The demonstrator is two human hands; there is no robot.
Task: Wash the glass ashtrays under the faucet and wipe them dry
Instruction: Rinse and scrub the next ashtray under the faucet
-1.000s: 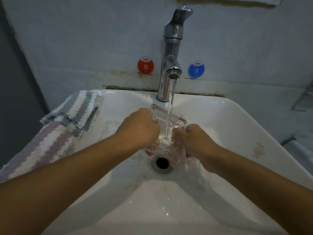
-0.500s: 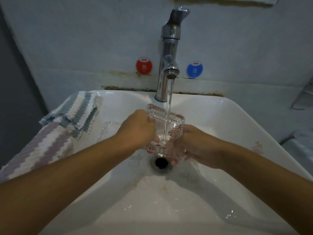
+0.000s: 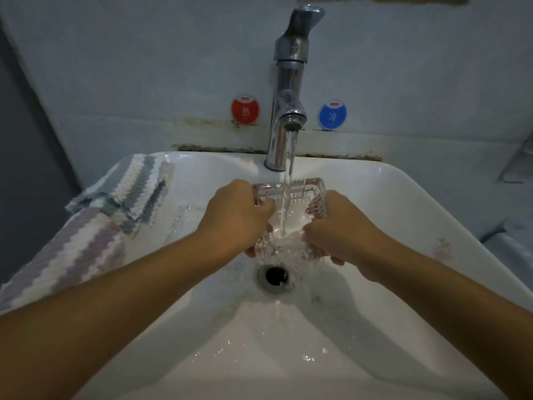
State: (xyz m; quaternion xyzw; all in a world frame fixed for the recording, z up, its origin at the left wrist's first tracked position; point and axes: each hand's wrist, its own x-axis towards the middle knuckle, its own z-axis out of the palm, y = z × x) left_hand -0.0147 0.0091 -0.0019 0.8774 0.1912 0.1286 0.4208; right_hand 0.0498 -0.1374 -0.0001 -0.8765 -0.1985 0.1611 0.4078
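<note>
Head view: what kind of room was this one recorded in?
Most likely a bathroom, perhaps in a hotel. A white washbasin sits against a tiled wall with a chrome faucet running, flanked by a red sticker and a blue sticker, apparently hot and cold labels.

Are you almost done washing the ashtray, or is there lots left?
Nothing looks finished yet. Right now the left hand and right hand hold a glass ashtray under the running faucet, rinsing it over the drain. Drying is still left: the striped cloth lies unused on the sink's left edge.
</note>
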